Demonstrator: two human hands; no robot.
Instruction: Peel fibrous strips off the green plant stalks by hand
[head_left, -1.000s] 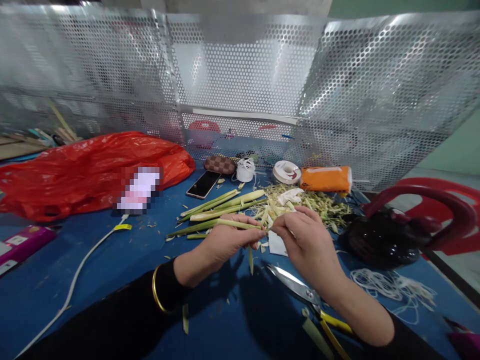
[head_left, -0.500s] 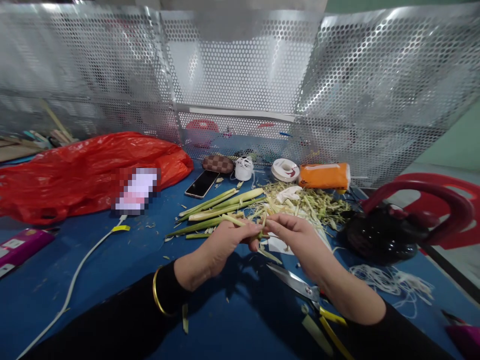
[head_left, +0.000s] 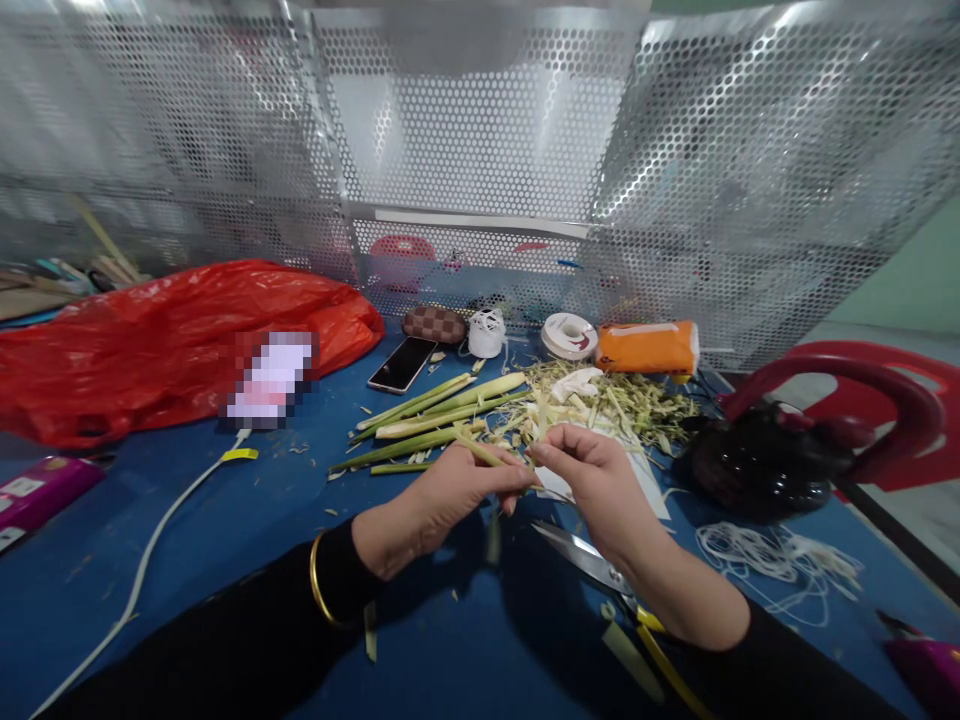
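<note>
My left hand (head_left: 450, 488) is closed around a thin pale-green plant stalk (head_left: 478, 450), which slants up and left past the fingers. Beside it, my right hand (head_left: 600, 478) pinches a pale strip of peel (head_left: 541, 420) between thumb and forefinger, close to the stalk's end. A blurred scrap of peel (head_left: 493, 540) hangs in the air under my left hand. Several green stalks (head_left: 420, 430) lie beyond my hands, next to a loose heap of peelings (head_left: 645, 405). Scissors (head_left: 581, 555) with yellow handles lie by my right wrist, partly hidden by my forearm.
A black kettle (head_left: 765, 465) with a red handle stands at right, near tangled white string (head_left: 776, 560). Behind are an orange packet (head_left: 649, 348), a ribbon roll (head_left: 568, 335) and a dark phone (head_left: 403, 365). A red plastic bag (head_left: 150, 350) lies left, with a charging cable (head_left: 157, 540).
My hands have moved slightly apart, and my right hand now holds a strip pointing upward. A scrap has appeared in the air below my left hand.
</note>
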